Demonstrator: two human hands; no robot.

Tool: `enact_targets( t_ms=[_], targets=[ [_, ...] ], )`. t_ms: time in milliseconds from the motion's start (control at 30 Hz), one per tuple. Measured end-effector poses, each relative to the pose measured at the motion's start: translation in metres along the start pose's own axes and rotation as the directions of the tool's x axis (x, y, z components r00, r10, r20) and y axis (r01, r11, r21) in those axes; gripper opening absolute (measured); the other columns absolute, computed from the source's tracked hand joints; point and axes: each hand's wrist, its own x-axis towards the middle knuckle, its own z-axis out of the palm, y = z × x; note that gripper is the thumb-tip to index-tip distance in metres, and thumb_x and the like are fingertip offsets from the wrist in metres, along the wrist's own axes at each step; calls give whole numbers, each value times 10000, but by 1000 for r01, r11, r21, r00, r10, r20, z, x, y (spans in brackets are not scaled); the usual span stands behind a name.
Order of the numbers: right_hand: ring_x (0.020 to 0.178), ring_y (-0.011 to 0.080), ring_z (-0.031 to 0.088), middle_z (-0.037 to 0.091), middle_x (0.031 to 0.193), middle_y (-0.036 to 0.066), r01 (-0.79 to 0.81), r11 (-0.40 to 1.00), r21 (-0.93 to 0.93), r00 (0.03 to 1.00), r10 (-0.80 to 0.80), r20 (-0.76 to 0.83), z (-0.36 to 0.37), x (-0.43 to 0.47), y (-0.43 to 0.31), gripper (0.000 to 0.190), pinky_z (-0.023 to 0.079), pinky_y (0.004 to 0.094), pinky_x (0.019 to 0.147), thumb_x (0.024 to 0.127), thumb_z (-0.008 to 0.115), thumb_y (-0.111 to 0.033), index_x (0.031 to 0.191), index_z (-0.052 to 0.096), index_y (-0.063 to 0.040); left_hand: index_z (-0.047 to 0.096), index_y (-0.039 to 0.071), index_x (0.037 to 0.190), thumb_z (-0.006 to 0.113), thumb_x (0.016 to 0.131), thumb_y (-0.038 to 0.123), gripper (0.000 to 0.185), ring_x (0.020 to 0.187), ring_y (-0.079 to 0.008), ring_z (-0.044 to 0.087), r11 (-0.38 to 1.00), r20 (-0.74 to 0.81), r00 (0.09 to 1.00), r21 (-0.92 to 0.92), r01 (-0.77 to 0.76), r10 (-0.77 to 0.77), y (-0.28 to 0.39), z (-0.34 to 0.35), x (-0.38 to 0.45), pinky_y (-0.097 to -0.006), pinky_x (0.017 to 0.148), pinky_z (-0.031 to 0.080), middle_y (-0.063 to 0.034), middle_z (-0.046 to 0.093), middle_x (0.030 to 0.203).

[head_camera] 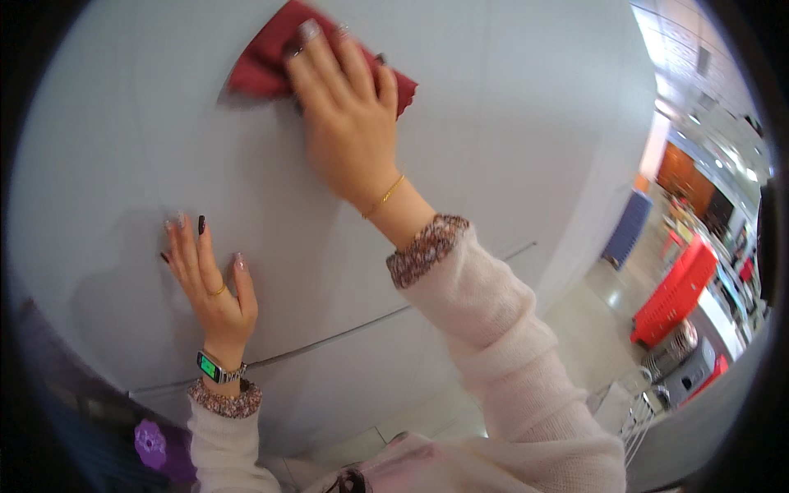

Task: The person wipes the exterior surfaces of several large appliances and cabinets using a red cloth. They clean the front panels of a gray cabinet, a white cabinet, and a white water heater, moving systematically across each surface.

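Spread over a dark red cloth [262, 71], my right hand [348, 117] presses it against a large pale grey upright panel [468, 142]. The cloth is bunched under the fingers, and part of it is hidden by the hand. Lower on the left, my left hand [212, 289] lies against the same panel with its fingers apart and nothing in it. It casts a shadow on the surface. A thin dark seam [345, 333] runs across the panel, passing behind my left wrist and my right sleeve.
At right, a tiled floor [592, 308] bears a red plastic slatted piece [675, 293] and a blue one [627, 229]. A white wire rack [638, 419] stands near my right elbow. Something purple [150, 444] is at lower left.
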Motion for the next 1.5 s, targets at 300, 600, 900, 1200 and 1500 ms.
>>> enact_targets(
  t_ms=[300,600,900,1200,1500],
  targets=[
    [1297,217,401,394,1449,-3,537,785,309,780,-601,174,-7,-52,-42,384,359,482,955,797,561,-180,1180,586,-190,301,-2,1398,527,864,155,600,1362,-405,251,999,-43,998,35,-37,38,-34,-5,-22,-548,1092,179,-240,271,1464],
    [1315,255,375,420,1420,46,89,979,-185,981,-118,-154,-21,32,155,463,330,443,1007,833,468,-88,1286,497,-176,352,65,1410,532,862,248,605,1379,-362,236,920,-36,999,391,27,-14,-26,-11,-10,-555,1096,150,-180,273,1488],
    [1364,236,306,360,1467,-2,-244,935,-257,956,187,-228,-9,96,173,468,233,532,1056,882,448,-152,1346,430,-205,365,73,1404,521,880,308,595,1372,-361,253,920,-43,998,388,49,-35,-17,-16,-3,-567,1083,179,-181,288,1481],
    [1303,257,354,453,1379,46,422,906,31,900,-414,-139,31,84,-52,422,296,548,988,799,539,-145,1220,556,-144,354,88,1410,520,891,329,596,1374,-360,247,935,-32,999,351,52,-43,-19,-16,-3,-578,1071,192,-175,282,1484],
    [1329,216,344,413,1424,2,712,674,197,692,-721,-32,30,79,-92,435,312,483,1025,823,556,-184,1257,533,-182,364,77,1395,540,873,319,602,1374,-369,240,926,-28,999,376,28,-19,-25,-15,-4,-578,1064,203,-187,288,1478]
  ],
)
